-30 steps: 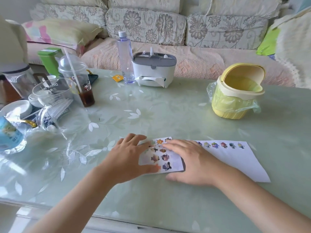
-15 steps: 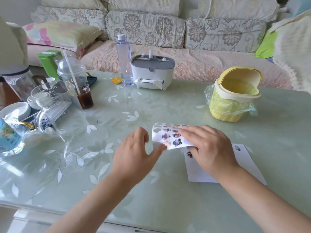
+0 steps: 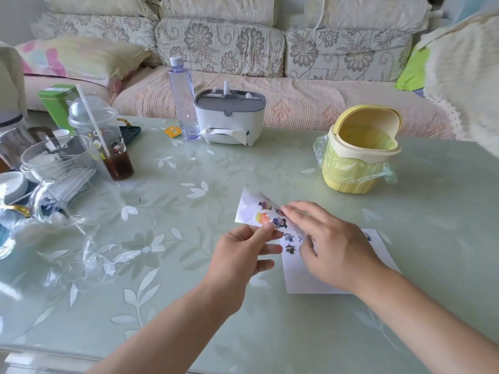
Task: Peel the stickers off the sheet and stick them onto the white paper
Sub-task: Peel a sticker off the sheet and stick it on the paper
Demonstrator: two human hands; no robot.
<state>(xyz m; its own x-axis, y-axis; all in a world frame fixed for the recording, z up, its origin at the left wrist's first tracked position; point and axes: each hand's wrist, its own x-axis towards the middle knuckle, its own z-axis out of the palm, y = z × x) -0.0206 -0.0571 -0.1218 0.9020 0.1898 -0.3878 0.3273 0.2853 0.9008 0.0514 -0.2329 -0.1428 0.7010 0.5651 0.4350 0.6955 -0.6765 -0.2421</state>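
The left hand pinches the near edge of the sticker sheet: the thumb lies on the printed face and the other fingers curl beneath. The sheet is held up off the table and tilted. Its long axis runs from beyond the left thumb down towards the right hand.

The right hand lies flat, its fingers stretched and close together across the sheet's right end. I cannot tell whether a fingertip has caught a sticker's edge. Several stickers remain on the sheet just ahead of the left thumb, so the right fingertips are the nearer to them. I judge the coming peel to be the right hand's work, with the left hand steadying the sheet.

The white paper lies flat on the table under the right palm and wrist, just to the right of the left hand. A few stickers are already on it beside the right thumb, so a peeled sticker need only come down and towards the person.

Beyond the right hand, well apart, stands a yellow bin with its lid swung up and a plastic liner in it. No contents show inside. Far beyond the left hand are a tissue box with a tissue poking out, a clear bottle that looks nearly empty, and a lidded cup with a straw and a little dark drink at the bottom.
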